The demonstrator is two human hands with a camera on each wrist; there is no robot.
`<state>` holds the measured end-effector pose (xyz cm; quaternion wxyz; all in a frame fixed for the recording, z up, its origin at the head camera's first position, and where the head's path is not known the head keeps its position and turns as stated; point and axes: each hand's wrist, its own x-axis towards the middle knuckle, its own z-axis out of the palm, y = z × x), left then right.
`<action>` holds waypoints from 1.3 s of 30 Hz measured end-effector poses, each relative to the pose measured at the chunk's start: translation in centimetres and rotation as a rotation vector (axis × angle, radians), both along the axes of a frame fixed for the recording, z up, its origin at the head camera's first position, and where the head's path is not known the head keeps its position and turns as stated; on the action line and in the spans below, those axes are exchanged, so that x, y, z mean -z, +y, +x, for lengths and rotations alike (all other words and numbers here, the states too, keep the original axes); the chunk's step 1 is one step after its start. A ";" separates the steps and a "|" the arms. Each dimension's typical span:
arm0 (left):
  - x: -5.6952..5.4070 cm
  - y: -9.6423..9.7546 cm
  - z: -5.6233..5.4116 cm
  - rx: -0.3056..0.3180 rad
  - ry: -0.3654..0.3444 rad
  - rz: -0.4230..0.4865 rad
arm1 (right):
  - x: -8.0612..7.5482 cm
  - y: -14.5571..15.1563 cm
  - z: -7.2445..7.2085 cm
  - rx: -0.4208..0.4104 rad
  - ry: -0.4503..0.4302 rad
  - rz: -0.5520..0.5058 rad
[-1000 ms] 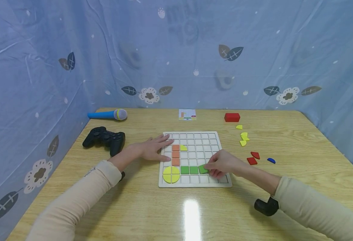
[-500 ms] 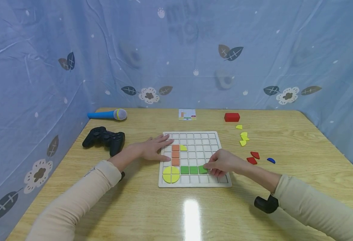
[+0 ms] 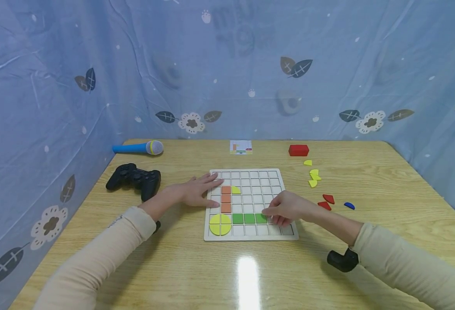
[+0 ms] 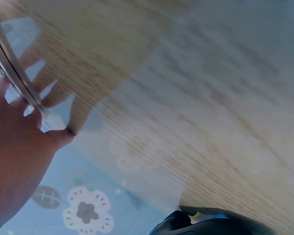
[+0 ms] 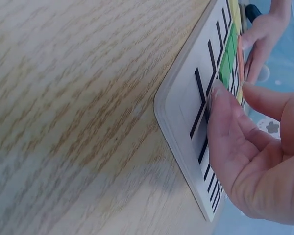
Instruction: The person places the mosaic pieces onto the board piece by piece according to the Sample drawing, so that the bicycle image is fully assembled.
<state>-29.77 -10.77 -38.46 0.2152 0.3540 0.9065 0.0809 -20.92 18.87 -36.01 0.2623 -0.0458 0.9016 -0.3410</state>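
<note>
A white grid board lies on the table. My left hand rests on its left edge with fingers spread; the left wrist view shows this hand at the board's edge. My right hand is over the lower right part, holding the rightmost green square tile by its edge with thumb and fingertips. In the right wrist view, curled fingers hide part of that tile. Two more green tiles lie left of it. Orange tiles, a yellow quarter piece and a yellow circle occupy other cells.
Loose yellow pieces, red pieces and a blue piece lie right of the board. A red block and a pattern card stand behind. A game controller and toy microphone are at left.
The rightmost green tile has turned from tilted to level and now lines up with the other green tiles. My right hand has barely shifted; my left hand has stayed still.
</note>
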 end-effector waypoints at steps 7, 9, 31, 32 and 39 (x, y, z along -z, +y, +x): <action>0.1 -0.1 -0.2 -0.007 -0.003 -0.014 | 0.6 1.3 -0.7 -0.011 -0.058 -0.066; 0.1 -0.1 -0.2 -0.007 -0.001 -0.011 | 0.7 2.0 -0.9 -0.025 -0.082 -0.102; 0.1 0.0 -0.1 -0.018 0.000 -0.015 | 0.0 16.8 -2.4 0.085 -0.035 -0.514; 0.0 0.0 -0.1 -0.019 0.000 -0.019 | 0.1 17.4 -2.3 0.099 -0.017 -0.507; 0.1 -0.1 0.0 -0.008 0.007 -0.007 | 1.0 20.5 -1.7 0.131 0.094 -0.467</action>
